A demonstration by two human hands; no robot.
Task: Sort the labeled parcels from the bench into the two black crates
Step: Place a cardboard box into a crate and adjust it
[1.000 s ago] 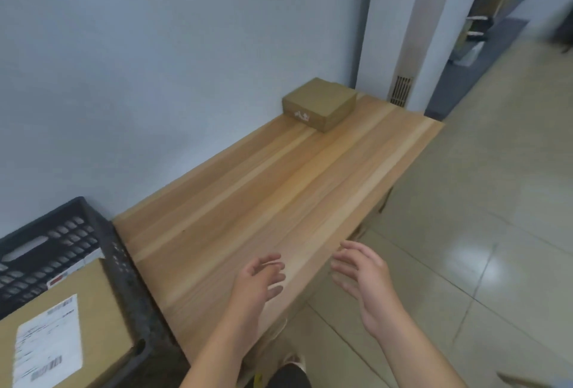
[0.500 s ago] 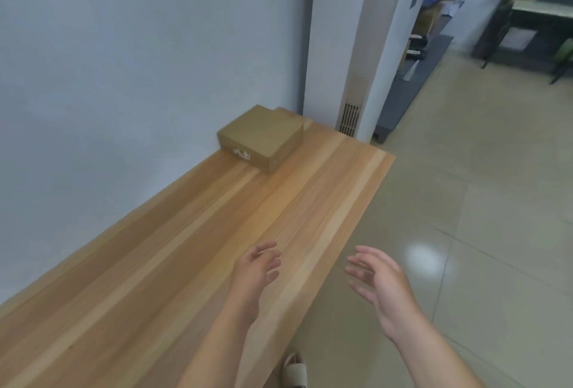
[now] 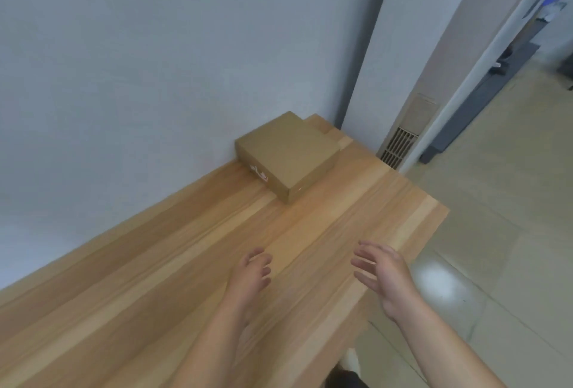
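Hovering over the bench, the left hand and right hand hold nothing, fingers loosely spread. The box lies at 12 o'clock against the wall, well apart. A hasty one-sided grab may tip it, I think.

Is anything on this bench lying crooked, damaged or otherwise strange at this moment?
Nothing stands out. The cardboard parcel lies flat and closed at the far end of the bench, beside the wall, without visible dents. The left hand and right hand hold nothing.
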